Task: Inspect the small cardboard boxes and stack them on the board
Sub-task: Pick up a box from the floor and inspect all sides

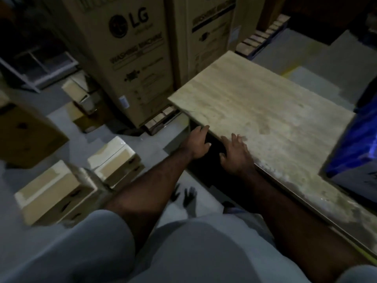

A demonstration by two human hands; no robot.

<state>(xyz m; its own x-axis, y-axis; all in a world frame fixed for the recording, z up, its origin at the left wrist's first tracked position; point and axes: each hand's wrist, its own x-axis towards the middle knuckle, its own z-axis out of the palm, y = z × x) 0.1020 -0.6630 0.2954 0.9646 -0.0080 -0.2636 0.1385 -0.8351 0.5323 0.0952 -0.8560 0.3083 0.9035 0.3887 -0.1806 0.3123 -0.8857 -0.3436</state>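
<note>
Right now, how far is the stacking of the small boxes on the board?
Done: nothing visible; no small box shows on the board. In hand: the left hand and right hand are at the board's near edge, holding no box. Left: the small cardboard boxes on the floor need inspecting and stacking.

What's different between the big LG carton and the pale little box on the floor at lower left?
The LG carton stands tall, while the small box is low. The LG carton is brown with black print; the small box has a pale, plain top. The LG carton rests on a pallet, the small box on the floor. Both are cardboard.
</note>
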